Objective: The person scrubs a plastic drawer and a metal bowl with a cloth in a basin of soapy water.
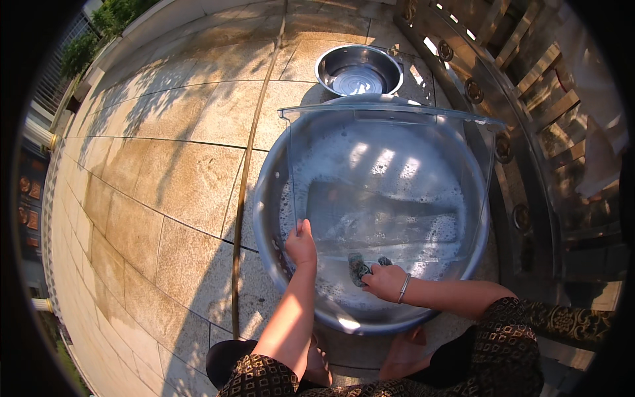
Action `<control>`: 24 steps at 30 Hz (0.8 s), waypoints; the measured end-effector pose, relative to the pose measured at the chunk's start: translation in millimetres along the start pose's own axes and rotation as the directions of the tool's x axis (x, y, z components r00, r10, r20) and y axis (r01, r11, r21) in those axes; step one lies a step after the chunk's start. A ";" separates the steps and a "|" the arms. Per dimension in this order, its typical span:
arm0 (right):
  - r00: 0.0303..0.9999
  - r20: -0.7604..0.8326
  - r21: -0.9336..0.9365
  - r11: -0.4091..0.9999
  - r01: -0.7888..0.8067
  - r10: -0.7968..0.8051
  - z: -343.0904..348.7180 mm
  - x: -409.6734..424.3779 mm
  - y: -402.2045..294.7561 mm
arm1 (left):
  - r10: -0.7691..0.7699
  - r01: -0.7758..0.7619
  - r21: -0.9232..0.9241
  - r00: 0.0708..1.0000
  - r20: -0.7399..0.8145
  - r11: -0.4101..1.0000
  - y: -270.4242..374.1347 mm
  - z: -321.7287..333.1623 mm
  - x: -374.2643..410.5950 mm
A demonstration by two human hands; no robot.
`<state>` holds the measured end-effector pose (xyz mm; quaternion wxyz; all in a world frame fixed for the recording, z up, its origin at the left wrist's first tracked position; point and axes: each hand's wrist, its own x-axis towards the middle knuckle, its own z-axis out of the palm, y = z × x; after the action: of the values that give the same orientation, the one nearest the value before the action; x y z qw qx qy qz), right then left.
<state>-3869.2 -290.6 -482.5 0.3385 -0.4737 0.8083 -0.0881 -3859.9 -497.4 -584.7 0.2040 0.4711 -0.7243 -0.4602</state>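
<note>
A large round metal basin (268, 208) holds sudsy water (337, 293) in front of me. Across it lies a clear panel-like shelf or drawer (387, 111), its far rim resting at the basin's far side. My left hand (301, 244) grips the panel's left edge, thumb up, near its close corner. My right hand (386, 283) is closed on a dark grey-green scrubbing cloth or pad (356, 269), close to the panel's near edge. Whether the pad touches the panel I cannot tell. A silver bangle is on the right wrist.
A smaller steel bowl (359, 74) stands just beyond the basin. A long brown hose or pole (240, 208) runs over the stone paving (188, 178) on the left. An ornate metal gate (496, 144) borders the right side. My feet are against the basin's near side.
</note>
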 end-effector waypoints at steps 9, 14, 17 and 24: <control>0.992 0.051 0.149 0.982 -0.118 0.111 86.1 34.5 42.1 | -0.022 0.045 -0.208 0.993 0.114 0.977 12.2 2.0 -4.5; 0.987 0.005 0.778 0.619 -0.105 0.162 -25.7 50.1 4.4 | 0.042 0.023 -0.331 0.981 0.189 0.943 12.7 0.0 -5.0; 0.942 -0.249 0.716 0.698 0.021 0.227 -62.4 84.9 10.6 | -0.072 0.189 -0.380 0.951 0.301 0.906 15.9 -4.5 0.1; 0.769 -0.321 0.259 0.833 -0.490 0.552 -76.5 116.6 82.3 | -0.364 0.428 -0.039 0.811 0.458 0.903 36.4 -6.8 0.1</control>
<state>-4013.1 -356.4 -516.9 0.2220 -0.1750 0.9481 -0.1457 -3873.0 -495.9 -550.1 -0.0330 0.4798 -0.6026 -0.6368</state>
